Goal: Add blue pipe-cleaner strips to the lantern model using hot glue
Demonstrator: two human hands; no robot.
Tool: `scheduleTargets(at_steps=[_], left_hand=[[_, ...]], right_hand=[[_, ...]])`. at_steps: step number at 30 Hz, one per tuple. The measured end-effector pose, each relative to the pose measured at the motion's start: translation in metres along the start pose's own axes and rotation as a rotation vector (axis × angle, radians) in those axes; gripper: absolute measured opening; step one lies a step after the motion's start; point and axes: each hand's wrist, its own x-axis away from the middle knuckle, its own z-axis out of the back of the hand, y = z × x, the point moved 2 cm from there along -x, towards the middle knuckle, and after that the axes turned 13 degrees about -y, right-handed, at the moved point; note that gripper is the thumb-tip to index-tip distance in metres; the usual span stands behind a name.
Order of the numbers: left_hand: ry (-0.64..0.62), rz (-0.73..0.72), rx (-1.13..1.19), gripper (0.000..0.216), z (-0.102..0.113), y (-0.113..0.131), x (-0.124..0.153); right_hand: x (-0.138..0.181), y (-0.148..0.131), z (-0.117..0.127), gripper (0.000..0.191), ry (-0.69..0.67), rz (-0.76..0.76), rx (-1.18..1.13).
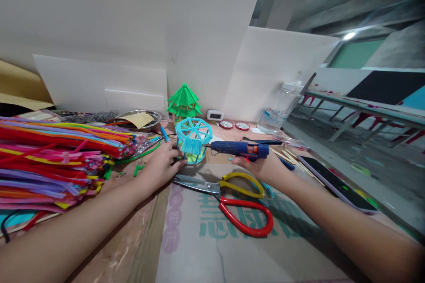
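Note:
My left hand (162, 164) is closed around the base of a small light-blue pipe-cleaner model (192, 138) with a spoked round roof, which stands on the table. My right hand (265, 167) grips a blue hot glue gun (239, 149). The gun's nozzle points left at the model's side. A finished green pipe-cleaner pagoda (183, 101) stands just behind the blue model.
Scissors with one yellow and one red handle (232, 201) lie on cardboard between my arms. A big pile of coloured pipe cleaners (49, 159) fills the left. A metal dish (139, 119), a small clock (214, 115), a plastic bottle (279, 112) and a phone (335, 181) are around.

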Motion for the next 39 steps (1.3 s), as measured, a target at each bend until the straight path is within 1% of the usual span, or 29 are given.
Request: scheduleTargets(at_steps=[6, 11, 17, 22, 25, 30, 34, 37, 39], left_hand=[[-0.01, 0.012, 0.008, 0.02, -0.0003, -0.0005, 0.0003], [0.003, 0.006, 0.0, 0.018, -0.0008, 0.0001, 0.0005], [0.025, 0.015, -0.018, 0.012, -0.0017, 0.001, 0.0004], [0.03, 0.029, -0.006, 0.009, -0.0008, 0.0036, 0.001], [0.028, 0.031, -0.006, 0.011, -0.0004, 0.0044, 0.0014], [0.018, 0.023, 0.015, 0.012, -0.0016, 0.0012, 0.0004], [0.016, 0.013, 0.034, 0.012, -0.0031, -0.0017, -0.0006], [0.008, 0.009, 0.034, 0.014, -0.0036, -0.002, -0.0004], [0.006, 0.015, 0.032, 0.015, -0.0034, -0.0017, -0.0002]], right_hand=[[0.0003, 0.0008, -0.0007, 0.031, 0.003, -0.006, 0.054], [0.0026, 0.0019, 0.0, 0.032, -0.014, -0.012, 0.003], [0.004, -0.0062, 0.0045, 0.03, -0.103, 0.033, 0.02], [0.0029, -0.0074, 0.0057, 0.027, -0.095, 0.07, -0.022], [0.0032, -0.0076, 0.0055, 0.026, -0.106, 0.058, -0.017], [0.0045, -0.0055, 0.0051, 0.026, -0.062, 0.02, 0.04], [0.0044, -0.0023, 0.0035, 0.027, -0.048, 0.025, 0.057], [0.0045, -0.0012, 0.0024, 0.031, -0.076, 0.012, 0.044], [0.0051, -0.0012, 0.0015, 0.03, -0.114, 0.004, -0.008]])
